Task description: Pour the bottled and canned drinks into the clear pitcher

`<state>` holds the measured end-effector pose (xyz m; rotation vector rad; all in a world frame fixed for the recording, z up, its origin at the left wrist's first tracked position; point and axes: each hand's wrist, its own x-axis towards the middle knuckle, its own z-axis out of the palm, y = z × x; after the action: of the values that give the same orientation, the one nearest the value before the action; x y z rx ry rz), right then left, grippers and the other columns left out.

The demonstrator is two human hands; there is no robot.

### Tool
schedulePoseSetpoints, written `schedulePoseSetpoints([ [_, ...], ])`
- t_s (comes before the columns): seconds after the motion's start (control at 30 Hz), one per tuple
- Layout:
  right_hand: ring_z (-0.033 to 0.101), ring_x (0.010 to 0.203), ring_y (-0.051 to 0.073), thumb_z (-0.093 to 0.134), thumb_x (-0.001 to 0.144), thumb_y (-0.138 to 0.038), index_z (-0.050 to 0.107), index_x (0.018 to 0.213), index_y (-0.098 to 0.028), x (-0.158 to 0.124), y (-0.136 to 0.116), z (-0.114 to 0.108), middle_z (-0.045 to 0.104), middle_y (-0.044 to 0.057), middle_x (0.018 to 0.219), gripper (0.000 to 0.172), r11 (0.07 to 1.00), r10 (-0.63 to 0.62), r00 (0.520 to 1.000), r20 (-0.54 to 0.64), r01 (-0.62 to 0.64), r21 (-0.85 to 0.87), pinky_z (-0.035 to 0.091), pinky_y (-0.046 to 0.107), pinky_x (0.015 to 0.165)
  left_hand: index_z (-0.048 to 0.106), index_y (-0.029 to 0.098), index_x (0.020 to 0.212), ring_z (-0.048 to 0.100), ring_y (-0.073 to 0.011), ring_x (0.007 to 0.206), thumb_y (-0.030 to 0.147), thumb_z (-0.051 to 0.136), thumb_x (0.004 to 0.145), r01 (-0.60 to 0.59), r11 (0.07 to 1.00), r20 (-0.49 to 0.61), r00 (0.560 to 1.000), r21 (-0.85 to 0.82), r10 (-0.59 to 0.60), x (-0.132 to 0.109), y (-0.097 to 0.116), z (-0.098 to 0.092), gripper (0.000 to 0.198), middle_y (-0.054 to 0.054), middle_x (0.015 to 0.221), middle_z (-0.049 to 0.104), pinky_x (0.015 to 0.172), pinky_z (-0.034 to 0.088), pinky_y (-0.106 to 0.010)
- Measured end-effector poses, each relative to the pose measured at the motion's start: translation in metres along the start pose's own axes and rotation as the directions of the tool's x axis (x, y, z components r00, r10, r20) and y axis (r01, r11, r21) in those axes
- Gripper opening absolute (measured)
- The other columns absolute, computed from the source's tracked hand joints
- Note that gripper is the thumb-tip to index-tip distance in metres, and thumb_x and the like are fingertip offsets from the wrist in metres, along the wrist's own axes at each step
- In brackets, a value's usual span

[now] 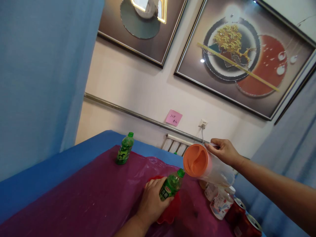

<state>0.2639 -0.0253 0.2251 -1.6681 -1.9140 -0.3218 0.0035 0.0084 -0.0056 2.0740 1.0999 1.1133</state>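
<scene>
My left hand is wrapped round a green plastic bottle with a dark label. The bottle leans slightly to the right above a red scalloped dish, partly covered by hand and bottle. At the right, my right hand grips the handle of a clear plastic pitcher. The pitcher is tipped on its side, its orange lid facing left, close to the bottle's neck. Whether liquid flows between them I cannot tell. Another green bottle stands upright farther back at the left.
Purple plastic sheeting covers the blue table. Below the pitcher stand a labelled clear bottle and red cans. A metal rail runs along the wall, with a plugged socket nearby. Blue curtains hang at both sides.
</scene>
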Motion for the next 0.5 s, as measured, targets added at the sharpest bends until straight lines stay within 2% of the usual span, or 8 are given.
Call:
schedulePoseSetpoints([
  [0.5, 0.026, 0.049, 0.009, 0.054, 0.082, -0.058, 0.026, 0.056, -0.025, -0.0006, 0.0006, -0.0001, 0.024, -0.007, 0.052, 0.05, 1.0, -0.025, 1.0, -0.013, 0.025, -0.009, 0.021, 0.024, 0.046, 0.063, 0.025, 0.128, 0.059, -0.0294, 0.115, 0.024, 0.081, 0.068, -0.006, 1.0, -0.001, 1.0, -0.009, 0.006, -0.0016, -0.0023, 0.0019, 0.062, -0.007, 0.12, 0.071, 0.104, 0.039, -0.044],
])
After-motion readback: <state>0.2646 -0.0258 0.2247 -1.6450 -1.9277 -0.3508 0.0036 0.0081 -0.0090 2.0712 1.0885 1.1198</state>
